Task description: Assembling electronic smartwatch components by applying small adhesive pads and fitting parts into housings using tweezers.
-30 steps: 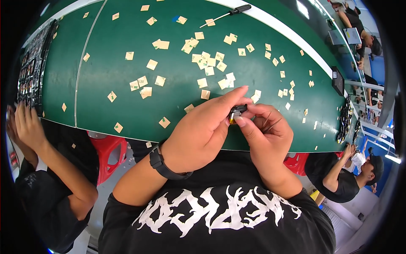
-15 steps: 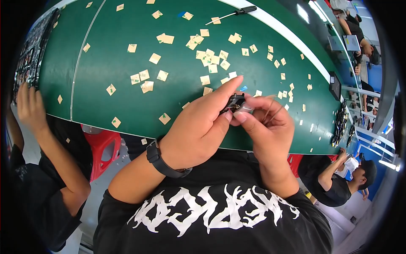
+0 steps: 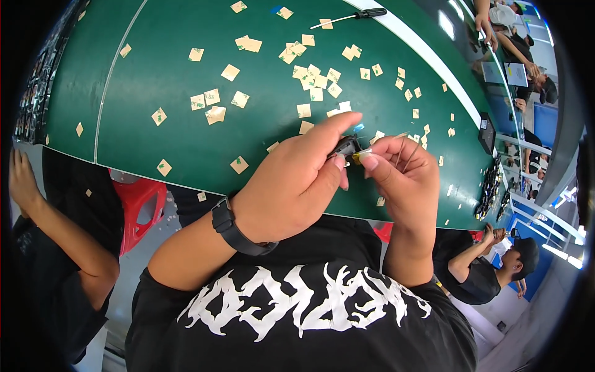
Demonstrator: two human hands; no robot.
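Observation:
My left hand [image 3: 288, 183], with a black watch [image 3: 232, 229] on its wrist, is closed around a small black plastic housing [image 3: 345, 147] above the near part of the table. Thumb and fingertips grip it, and the palm side hides much of it. Close by on the right, my right hand [image 3: 406, 177] pinches a small flat silver piece with a yellow edge [image 3: 361, 154], like a little pouch battery, at the housing's open side. Thin brownish strands [image 3: 407, 154] pass across the right fingers; what they belong to is unclear.
Many square tan paper pieces [image 3: 230, 72] lie scattered over the green table [image 3: 161, 74]. A screwdriver [image 3: 356, 17] lies at the far edge. Black parts [image 3: 489, 189] are heaped at right, and a black box [image 3: 486, 130] stands nearby. Co-workers sit left and right, beside a red stool [image 3: 139, 208].
The silver piece has tilted in my right fingers and now shows a yellow edge. My right hand has shifted slightly right. The co-worker's hand at left has lowered.

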